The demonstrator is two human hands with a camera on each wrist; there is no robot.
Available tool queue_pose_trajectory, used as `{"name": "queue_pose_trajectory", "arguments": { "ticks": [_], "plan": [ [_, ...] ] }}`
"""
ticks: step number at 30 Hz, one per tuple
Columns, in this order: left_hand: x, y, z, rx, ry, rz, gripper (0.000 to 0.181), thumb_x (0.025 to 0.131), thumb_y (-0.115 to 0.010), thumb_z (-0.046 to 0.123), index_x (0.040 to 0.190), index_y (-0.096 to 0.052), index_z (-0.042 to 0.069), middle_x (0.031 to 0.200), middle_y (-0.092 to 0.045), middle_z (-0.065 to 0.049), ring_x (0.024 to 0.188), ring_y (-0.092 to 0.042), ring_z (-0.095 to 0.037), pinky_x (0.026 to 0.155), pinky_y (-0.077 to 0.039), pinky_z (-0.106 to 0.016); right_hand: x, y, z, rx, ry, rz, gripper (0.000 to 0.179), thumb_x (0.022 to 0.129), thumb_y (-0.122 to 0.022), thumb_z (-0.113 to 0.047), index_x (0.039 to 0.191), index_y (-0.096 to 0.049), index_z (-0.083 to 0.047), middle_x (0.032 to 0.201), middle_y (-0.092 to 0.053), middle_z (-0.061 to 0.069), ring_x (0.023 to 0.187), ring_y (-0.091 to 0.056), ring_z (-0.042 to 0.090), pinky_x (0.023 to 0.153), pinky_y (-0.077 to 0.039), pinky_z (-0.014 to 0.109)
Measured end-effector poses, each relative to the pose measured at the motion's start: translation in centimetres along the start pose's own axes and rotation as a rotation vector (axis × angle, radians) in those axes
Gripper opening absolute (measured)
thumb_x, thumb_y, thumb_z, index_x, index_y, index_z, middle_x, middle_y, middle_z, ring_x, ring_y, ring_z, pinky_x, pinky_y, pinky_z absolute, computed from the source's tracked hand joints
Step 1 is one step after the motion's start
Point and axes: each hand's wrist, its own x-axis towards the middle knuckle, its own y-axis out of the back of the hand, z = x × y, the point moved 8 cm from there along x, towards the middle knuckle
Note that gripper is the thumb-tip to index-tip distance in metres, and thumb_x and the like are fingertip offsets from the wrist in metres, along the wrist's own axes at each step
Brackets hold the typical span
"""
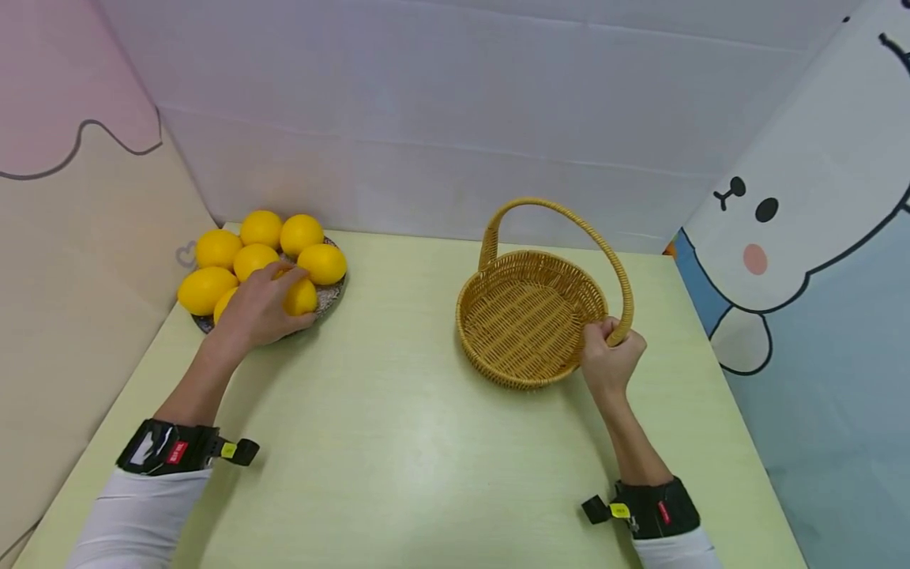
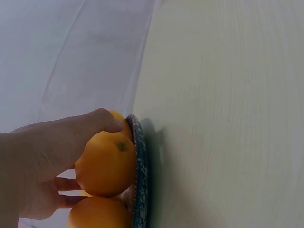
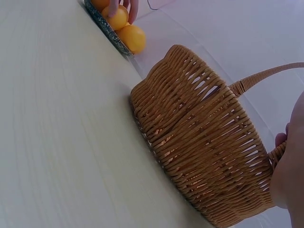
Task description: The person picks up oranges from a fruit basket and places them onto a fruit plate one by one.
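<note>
My left hand (image 1: 265, 307) reaches over a dark patterned plate (image 1: 331, 297) heaped with several oranges. Its thumb and fingers curve round the orange (image 2: 105, 164) at the plate's near right side, the thumb over the top. More oranges (image 1: 261, 229) lie behind and left of that hand, partly covered by it. On the right, my right hand (image 1: 613, 356) grips the lower end of the arched handle (image 1: 542, 204) of a round wicker basket (image 1: 529, 332). Nothing lies inside the basket. In the right wrist view, that basket's woven side (image 3: 199, 142) fills the middle.
A pale wood-grain table (image 1: 398, 442) carries both plate and basket. White sheeting (image 1: 426, 118) rises along its back edge, just behind them. Printed panels stand at the left and right sides, the right one (image 1: 796, 261) with a cartoon animal.
</note>
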Motion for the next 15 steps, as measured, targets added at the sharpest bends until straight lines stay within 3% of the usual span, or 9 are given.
{"name": "queue_pose_trajectory", "arguments": {
  "ticks": [6,10,15],
  "plan": [
    [0.1,0.1,0.4,0.013,-0.014,0.03,0.073,0.078,-0.087,0.035,0.137,-0.063,0.0,0.143,-0.049,-0.029,0.124,-0.043,-0.05,0.097,-0.041,-0.068,-0.3,0.2,-0.1,0.082,-0.018,-0.048,0.039,0.091,-0.054,0.011,0.056,-0.042,0.0,0.043,-0.043,0.001,0.034,-0.039,0.017,0.029,-0.031,0.016],
    [0.5,0.5,1.0,0.005,-0.028,0.069,0.075,0.079,-0.086,0.038,0.139,-0.062,0.0,0.145,-0.048,-0.028,0.128,-0.041,-0.05,0.1,-0.038,-0.069,0.0,0.5,-0.7,0.08,0.026,-0.06,0.027,0.092,-0.057,0.009,0.066,-0.051,0.009,0.053,-0.056,0.006,0.041,-0.046,0.024,0.034,-0.034,0.015],
    [0.7,0.8,2.2,-0.012,-0.017,0.079,0.078,0.081,-0.085,0.042,0.143,-0.059,0.003,0.149,-0.045,-0.027,0.13,-0.04,-0.049,0.1,-0.036,-0.071,1.2,1.0,-2.6,0.123,0.115,-0.051,0.008,0.087,-0.062,0.008,0.093,-0.058,0.013,0.083,-0.068,0.01,0.071,-0.062,0.018,0.054,-0.045,0.015]
  ]
}}
